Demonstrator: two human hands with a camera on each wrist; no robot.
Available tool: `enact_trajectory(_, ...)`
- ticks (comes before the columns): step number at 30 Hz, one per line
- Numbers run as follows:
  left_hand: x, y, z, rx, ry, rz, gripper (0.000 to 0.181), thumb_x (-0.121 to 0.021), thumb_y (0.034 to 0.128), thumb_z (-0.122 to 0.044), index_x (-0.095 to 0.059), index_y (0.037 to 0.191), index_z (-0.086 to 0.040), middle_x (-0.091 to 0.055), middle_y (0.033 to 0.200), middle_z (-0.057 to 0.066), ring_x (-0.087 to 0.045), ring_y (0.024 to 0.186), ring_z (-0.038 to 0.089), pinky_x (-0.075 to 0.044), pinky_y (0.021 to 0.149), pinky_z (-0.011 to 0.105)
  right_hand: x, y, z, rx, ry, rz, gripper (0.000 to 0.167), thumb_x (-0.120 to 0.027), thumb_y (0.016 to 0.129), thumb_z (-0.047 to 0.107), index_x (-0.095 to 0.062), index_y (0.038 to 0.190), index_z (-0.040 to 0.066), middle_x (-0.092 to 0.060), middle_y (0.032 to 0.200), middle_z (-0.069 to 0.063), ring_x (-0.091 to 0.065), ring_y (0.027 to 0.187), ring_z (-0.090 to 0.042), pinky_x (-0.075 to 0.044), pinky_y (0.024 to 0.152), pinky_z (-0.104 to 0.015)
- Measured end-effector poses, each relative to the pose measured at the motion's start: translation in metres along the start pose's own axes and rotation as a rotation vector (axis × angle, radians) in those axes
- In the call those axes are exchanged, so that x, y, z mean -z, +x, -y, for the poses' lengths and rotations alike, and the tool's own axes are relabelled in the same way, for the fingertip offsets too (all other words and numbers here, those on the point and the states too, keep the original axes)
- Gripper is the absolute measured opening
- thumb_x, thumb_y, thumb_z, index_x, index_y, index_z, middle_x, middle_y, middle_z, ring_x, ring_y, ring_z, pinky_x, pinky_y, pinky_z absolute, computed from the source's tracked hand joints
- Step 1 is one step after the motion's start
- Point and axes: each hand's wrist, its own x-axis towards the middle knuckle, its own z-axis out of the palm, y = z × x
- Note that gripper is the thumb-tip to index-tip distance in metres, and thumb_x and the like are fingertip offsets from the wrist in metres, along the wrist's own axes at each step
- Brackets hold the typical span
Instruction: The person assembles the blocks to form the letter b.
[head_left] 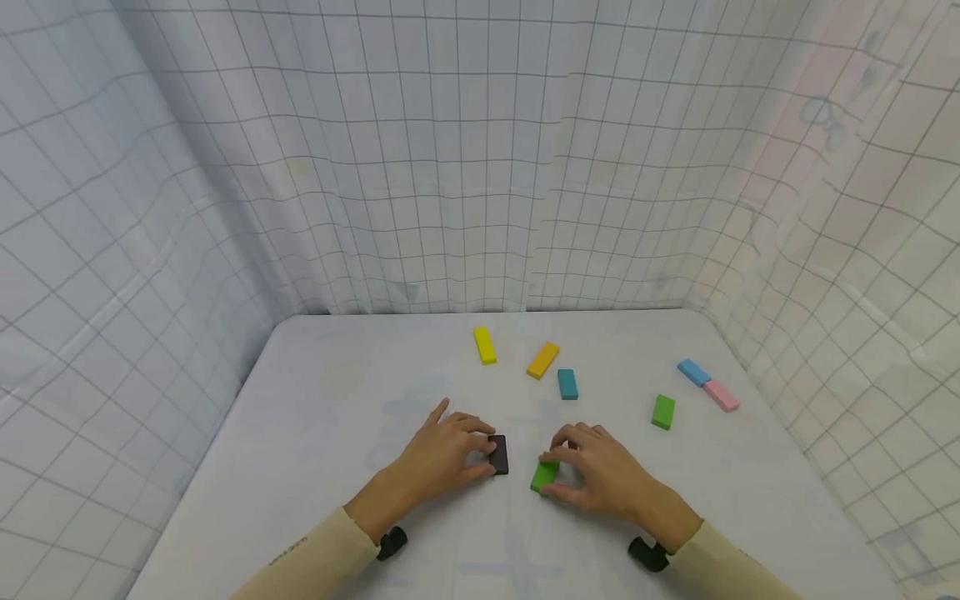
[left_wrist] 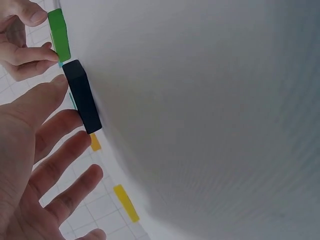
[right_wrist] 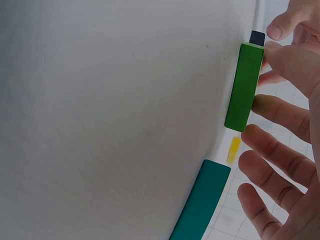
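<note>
The dark block lies on the desk at the fingertips of the left grip, thumb near its closer end and the fingers toward its farther end, so that hand holds it lightly. The green block lies within the right grip, pinched between the thumb at its closer end and the index finger at its farther end. The two blocks sit near each other but apart, in the gap between the grips. To handle them well, I would keep the pressure light and even, since pieces this slim would probably swivel or tip if one finger pushed harder; keeping the knuckles to the outside should leave the facing long sides free. Small, level movements look wiser than quick ones, lest one block knock the other. Beyond the right grip is the teal block, the nearest likely snag for outstretched fingers, so that hand is best kept low and compact. Farther ahead of the grips lie the orange block and the yellow block; off to the right grip's outer side are a second green block and, past it, the blue block and pink block.
</note>
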Motion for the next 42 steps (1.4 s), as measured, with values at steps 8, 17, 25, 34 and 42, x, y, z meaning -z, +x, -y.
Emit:
enact_trajectory(8,0.002,-0.001,-0.001,0.059,-0.043,-0.01,0.027,-0.098,0.0965,-0.044,-0.094,0.115,-0.024,-0.083,0.132,-0.005,-0.078,0.129,0.028,-0.042,0.133,0.08,0.004,0.003,0.002,-0.006,0.037,0.039,0.042,-0.09,0.102,0.055,-0.09,0.133,0.026,-0.072,0.12,0.012,-0.066,0.114,-0.009,-0.063,0.103,-0.045)
enact_trajectory(17,0.005,-0.011,0.0,0.048,-0.089,-0.005,0.028,-0.102,0.0923,-0.036,-0.094,0.113,-0.019,-0.084,0.123,-0.005,-0.081,0.117,0.023,-0.059,0.122,0.065,0.004,0.005,0.003,-0.031,0.099,0.08,0.042,-0.093,0.101,0.052,-0.09,0.131,0.023,-0.072,0.12,0.013,-0.065,0.113,-0.007,-0.063,0.101,-0.039)
enact_trajectory(25,0.006,-0.015,0.0,0.076,-0.18,0.032,0.028,-0.101,0.0941,-0.033,-0.093,0.114,-0.016,-0.082,0.126,-0.003,-0.081,0.111,0.019,-0.071,0.096,0.041,0.009,0.008,0.004,-0.022,0.165,0.082,0.042,-0.096,0.099,0.045,-0.091,0.13,0.018,-0.072,0.119,0.011,-0.065,0.111,-0.005,-0.065,0.099,-0.035)
enact_trajectory(34,0.005,-0.022,-0.009,0.094,-0.207,0.021,0.024,-0.1,0.0951,-0.034,-0.093,0.112,-0.018,-0.083,0.127,-0.005,-0.082,0.114,0.02,-0.071,0.099,0.044,0.008,0.006,0.002,-0.038,0.213,0.078,0.043,-0.098,0.097,0.041,-0.09,0.13,0.015,-0.071,0.119,0.01,-0.064,0.107,-0.004,-0.066,0.097,-0.031)
enact_trajectory(42,0.007,-0.028,-0.016,0.119,-0.221,-0.011,0.022,-0.101,0.0939,-0.029,-0.094,0.11,-0.016,-0.087,0.131,0.0,-0.084,0.118,0.025,-0.071,0.101,0.049,0.005,0.006,0.003,-0.059,0.272,0.061,0.039,-0.099,0.097,0.036,-0.09,0.127,0.013,-0.072,0.119,0.009,-0.069,0.103,-0.004,-0.066,0.093,-0.029)
